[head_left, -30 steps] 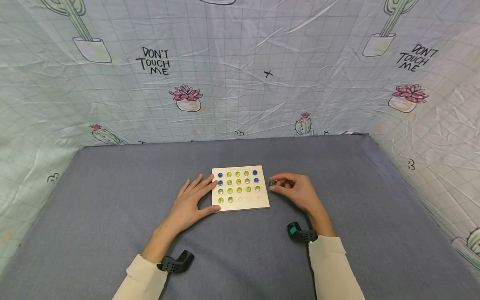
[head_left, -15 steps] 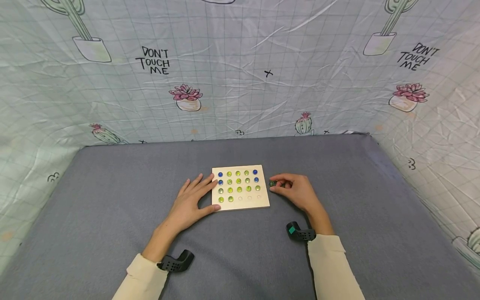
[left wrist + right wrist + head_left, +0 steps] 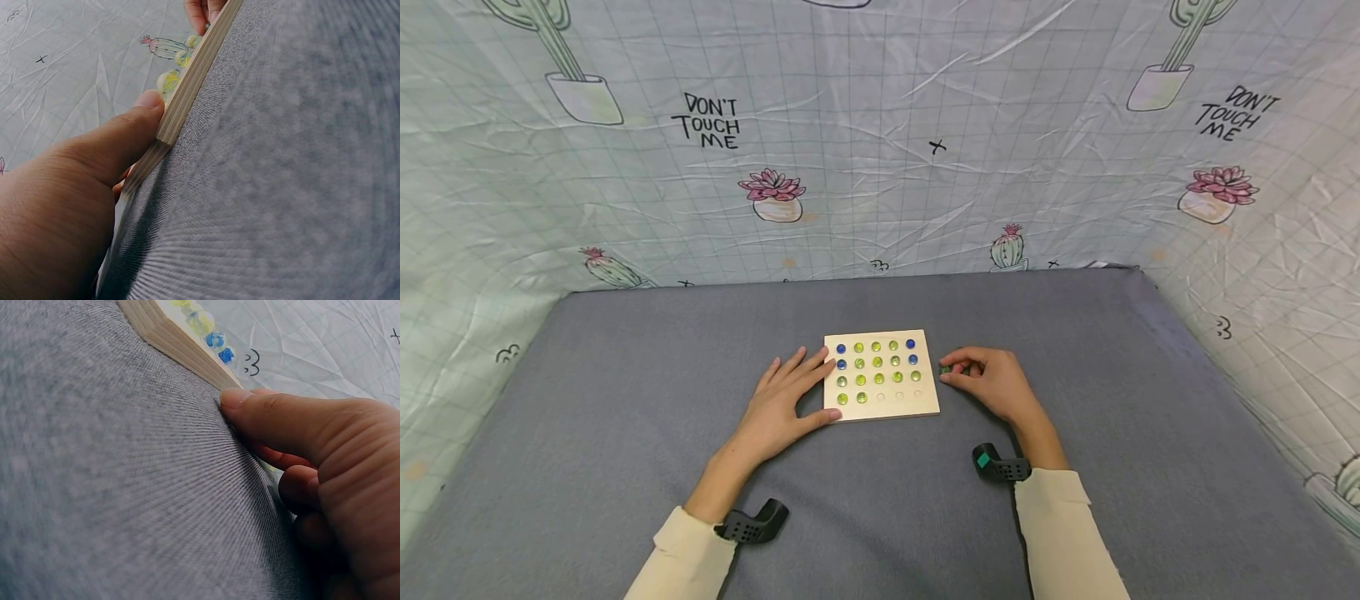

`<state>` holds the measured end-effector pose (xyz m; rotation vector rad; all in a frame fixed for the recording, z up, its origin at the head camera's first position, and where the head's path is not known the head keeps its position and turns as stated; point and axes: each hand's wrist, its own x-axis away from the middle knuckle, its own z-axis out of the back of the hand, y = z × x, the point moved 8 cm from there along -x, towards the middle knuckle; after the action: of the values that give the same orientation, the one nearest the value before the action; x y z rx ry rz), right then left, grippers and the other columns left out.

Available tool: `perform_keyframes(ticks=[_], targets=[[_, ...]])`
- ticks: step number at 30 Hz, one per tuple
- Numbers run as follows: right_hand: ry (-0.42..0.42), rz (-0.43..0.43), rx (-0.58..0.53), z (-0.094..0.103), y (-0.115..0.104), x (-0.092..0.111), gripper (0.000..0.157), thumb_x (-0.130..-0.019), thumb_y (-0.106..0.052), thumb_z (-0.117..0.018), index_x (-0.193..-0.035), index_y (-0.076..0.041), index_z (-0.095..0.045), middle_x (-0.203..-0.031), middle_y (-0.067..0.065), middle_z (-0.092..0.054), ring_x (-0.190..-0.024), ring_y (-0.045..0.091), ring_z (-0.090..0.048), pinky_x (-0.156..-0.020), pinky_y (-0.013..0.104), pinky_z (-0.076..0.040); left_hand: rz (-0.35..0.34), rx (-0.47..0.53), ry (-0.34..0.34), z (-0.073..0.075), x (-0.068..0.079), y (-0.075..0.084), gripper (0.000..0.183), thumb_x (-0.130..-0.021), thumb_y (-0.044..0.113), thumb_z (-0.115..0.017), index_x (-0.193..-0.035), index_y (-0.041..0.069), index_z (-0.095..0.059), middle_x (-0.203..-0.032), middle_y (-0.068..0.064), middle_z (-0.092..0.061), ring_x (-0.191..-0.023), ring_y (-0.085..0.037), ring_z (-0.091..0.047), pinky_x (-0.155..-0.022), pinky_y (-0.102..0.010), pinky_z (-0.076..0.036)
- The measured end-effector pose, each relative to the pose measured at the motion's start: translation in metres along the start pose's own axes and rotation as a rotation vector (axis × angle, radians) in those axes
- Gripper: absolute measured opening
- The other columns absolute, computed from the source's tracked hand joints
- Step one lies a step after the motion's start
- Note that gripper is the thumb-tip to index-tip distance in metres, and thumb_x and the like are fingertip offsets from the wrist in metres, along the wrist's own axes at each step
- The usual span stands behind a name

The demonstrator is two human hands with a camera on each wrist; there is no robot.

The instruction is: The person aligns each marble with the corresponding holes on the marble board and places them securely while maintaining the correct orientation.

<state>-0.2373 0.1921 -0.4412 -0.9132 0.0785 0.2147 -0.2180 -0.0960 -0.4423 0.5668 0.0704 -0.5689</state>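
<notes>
A pale wooden board with rows of shallow round holes lies on the grey cloth. Yellow-green glass marbles fill most of its holes, and blue marbles sit in corner spots of the two far rows. My left hand rests with spread fingers on the board's left edge, the thumb at its near corner. Just off the right edge, my right hand has its thumb and fingers curled around dark green marbles, which are partly hidden by the fingers. The right wrist view shows the thumb tip close to the board's side.
Grey cloth covers the table all round the board. A printed fabric sheet hangs behind and along both sides. Three holes at the right of the near row hold no marble. Each wrist wears a black camera band.
The green marbles at my right fingertips show a little less than before, as the fingers shift slightly around them. The left hand and the board stay still.
</notes>
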Motion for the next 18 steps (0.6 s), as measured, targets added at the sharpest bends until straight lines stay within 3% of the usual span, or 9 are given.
perform_keyframes(ticks=[18], targets=[[0.013,-0.029,0.031,0.0009,-0.0007,-0.0006,0.013,-0.081,-0.018,-0.079,-0.093,-0.013,-0.075,-0.072,-0.004,-0.063,-0.054,0.015,-0.048,-0.047,0.025,-0.037,-0.009,0.005,0.003,0.0013,-0.0001,0.0006,0.075,-0.084,0.047,-0.069,-0.146,0.015,-0.043,-0.153,-0.003,-0.033,-0.142,-0.031,-0.021,-0.114,-0.052,-0.006]])
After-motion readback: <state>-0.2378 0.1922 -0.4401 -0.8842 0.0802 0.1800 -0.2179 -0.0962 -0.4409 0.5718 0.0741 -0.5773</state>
